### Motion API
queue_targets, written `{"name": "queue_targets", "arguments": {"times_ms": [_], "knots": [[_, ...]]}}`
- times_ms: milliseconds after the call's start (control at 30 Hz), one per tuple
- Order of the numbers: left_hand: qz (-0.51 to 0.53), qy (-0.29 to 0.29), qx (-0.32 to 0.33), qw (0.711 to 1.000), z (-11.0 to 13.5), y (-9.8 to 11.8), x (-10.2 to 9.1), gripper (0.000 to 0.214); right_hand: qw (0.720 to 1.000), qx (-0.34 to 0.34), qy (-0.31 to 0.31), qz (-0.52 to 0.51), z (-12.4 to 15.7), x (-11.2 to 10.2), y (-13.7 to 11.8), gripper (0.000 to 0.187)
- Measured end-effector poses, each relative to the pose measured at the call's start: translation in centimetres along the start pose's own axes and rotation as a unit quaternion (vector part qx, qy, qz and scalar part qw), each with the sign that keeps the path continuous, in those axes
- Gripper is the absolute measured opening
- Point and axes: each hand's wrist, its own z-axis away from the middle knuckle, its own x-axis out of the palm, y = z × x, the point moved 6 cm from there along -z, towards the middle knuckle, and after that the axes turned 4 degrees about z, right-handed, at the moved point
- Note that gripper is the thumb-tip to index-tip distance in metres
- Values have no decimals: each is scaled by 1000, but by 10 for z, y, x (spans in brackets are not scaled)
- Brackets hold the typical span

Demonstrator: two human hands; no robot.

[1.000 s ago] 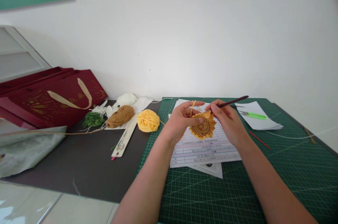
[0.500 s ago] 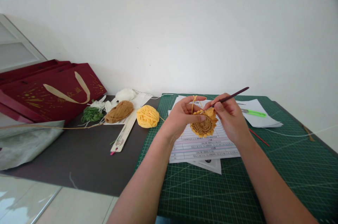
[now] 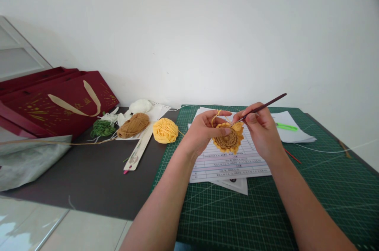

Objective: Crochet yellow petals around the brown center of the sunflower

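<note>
My left hand (image 3: 204, 128) pinches the upper left edge of a round crochet piece (image 3: 227, 141), brown in the middle with a scalloped yellow rim. Yellow yarn loops over its raised index finger. In my right hand (image 3: 262, 126) is a dark crochet hook (image 3: 265, 105), its handle pointing up and right, its tip at the yellow upper edge of the piece. The exact stitch at the tip is too small to make out. A ball of yellow yarn (image 3: 165, 131) lies to the left, a strand leading from it toward my left hand.
Printed sheets (image 3: 227, 168) lie under my hands on a green cutting mat (image 3: 319, 180). At right are a green cutter (image 3: 286, 126), papers (image 3: 296, 136) and a red stick (image 3: 293, 156). Leftward are brown yarn (image 3: 134, 125), green yarn (image 3: 102, 128), a ruler (image 3: 139, 150) and red bags (image 3: 65, 101).
My right hand has moved slightly right with the hook, drawing it outward, so its handle end sits farther up and right. My left hand keeps its hold with little movement.
</note>
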Motion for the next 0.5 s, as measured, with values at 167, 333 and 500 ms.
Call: {"name": "queue_targets", "arguments": {"times_ms": [167,333,500], "knots": [[-20,-16,5,1000,0,-1,0,35,998,-62,-9,22,-2,-4,-10,26],[-35,-22,7,999,0,-3,0,21,991,-115,-25,58,-2,-6,-19,19],[-39,-17,9,999,-1,-5,-2,19,982,-155,-33,107,0,-6,-26,9]]}}
